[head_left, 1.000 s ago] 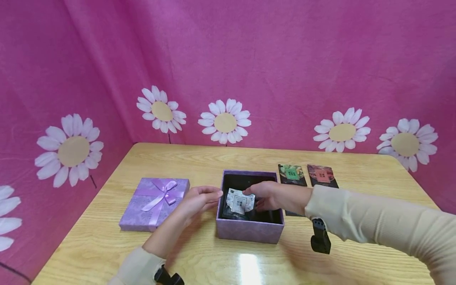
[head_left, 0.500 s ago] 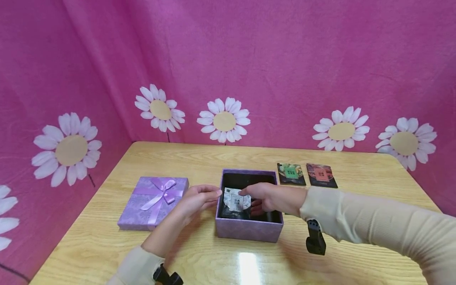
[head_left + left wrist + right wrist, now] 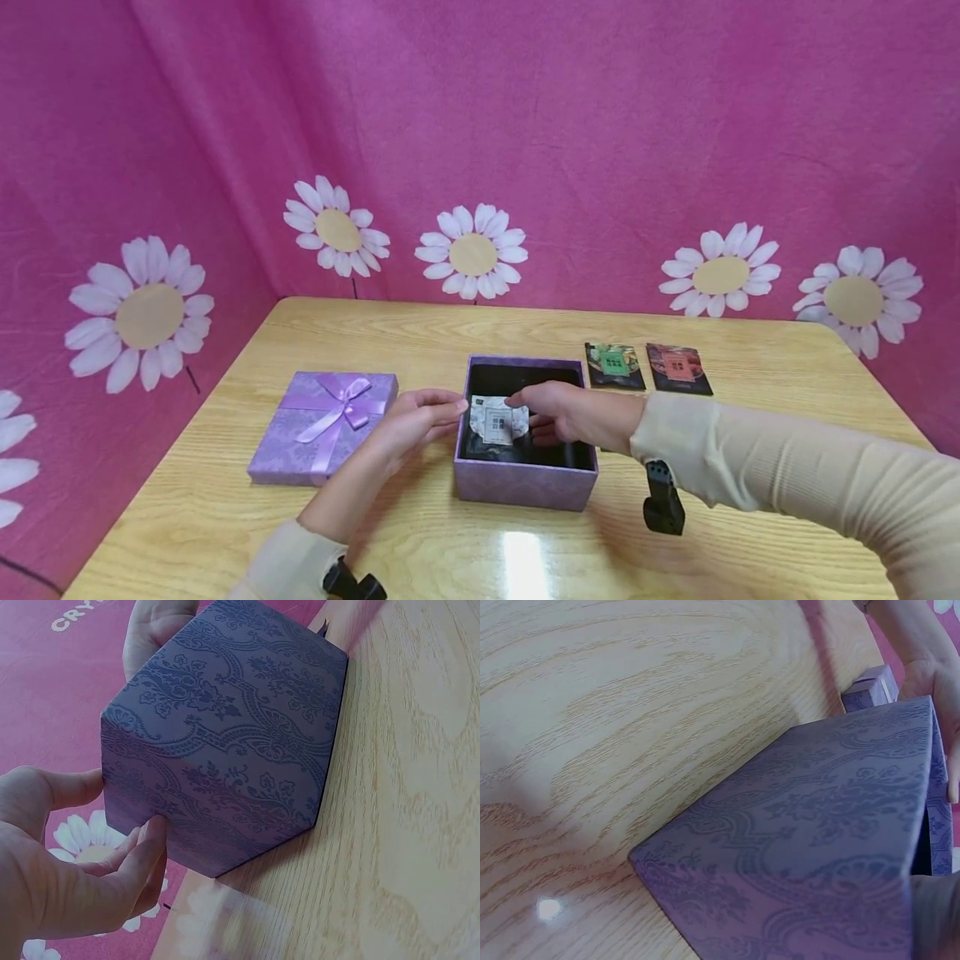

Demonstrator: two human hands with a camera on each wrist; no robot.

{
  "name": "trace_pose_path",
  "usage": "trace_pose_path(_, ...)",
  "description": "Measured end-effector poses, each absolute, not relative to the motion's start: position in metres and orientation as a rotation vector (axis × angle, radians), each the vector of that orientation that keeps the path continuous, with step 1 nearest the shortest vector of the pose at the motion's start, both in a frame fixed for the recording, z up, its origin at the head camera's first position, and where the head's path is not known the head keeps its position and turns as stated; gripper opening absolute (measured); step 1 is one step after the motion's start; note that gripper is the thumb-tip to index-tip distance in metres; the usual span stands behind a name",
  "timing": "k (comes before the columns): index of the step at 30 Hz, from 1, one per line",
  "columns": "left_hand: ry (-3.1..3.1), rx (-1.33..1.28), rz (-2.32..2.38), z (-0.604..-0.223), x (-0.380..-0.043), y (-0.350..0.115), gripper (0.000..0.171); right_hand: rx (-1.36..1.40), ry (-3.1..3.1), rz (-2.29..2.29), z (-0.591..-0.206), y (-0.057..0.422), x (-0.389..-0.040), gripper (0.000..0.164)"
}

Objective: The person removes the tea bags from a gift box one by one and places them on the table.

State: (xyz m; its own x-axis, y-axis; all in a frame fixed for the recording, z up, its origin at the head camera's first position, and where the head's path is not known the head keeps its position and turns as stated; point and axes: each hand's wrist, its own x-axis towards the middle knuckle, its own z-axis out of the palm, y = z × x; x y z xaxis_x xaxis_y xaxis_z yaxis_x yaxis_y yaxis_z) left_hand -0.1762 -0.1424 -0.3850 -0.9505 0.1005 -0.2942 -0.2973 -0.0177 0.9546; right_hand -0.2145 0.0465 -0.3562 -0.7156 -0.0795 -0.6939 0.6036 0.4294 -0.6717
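A purple patterned gift box stands uncovered on the table, its inside black. My left hand holds it at the left wall; in the left wrist view the thumb meets the rim while the fingertips lie against the outer side. Inside the box, toward its left, is a black sachet with a white-grey label. My right hand reaches over the right wall, thumb on the sachet's upper right edge. Its fingertips are partly hidden by the sachet. The right wrist view shows mostly the box's outside.
The purple lid with a ribbon bow lies left of the box. Behind and right of the box lie a green-labelled sachet and a red-labelled sachet. My right forearm passes in front of them. A pink flowered cloth hangs behind the wooden table.
The white-labelled sachet has come slightly to the left and lower inside the box with my right hand. My left hand has stayed at the box wall.
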Motion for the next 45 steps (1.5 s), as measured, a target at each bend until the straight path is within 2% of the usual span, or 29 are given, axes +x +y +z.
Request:
trace_pose_path(8,2.005,-0.218,2.028,-0.383,-0.177,-0.143,0.034,0.370,1.962,-1.363,-0.355,0.044,-0.216,0.038)
trace_pose_path(20,1.984,-0.219,2.033,-0.386,-0.179,-0.140,0.035,0.262,1.996,-1.498,-0.349,0.037,-0.216,0.010)
trace_pose_path(26,1.980,-0.224,2.041,-0.386,-0.178,-0.140,0.034,0.210,2.049,-1.478,-0.337,0.040,-0.212,0.015)
trace_pose_path(33,1.985,-0.209,2.050,-0.385,-0.177,-0.141,0.034,0.178,2.157,-1.520,-0.329,0.044,-0.197,0.031)
trace_pose_path(45,1.972,-0.231,2.046,-0.386,-0.178,-0.141,0.034,0.130,2.093,-1.548,-0.316,0.058,-0.187,0.032)
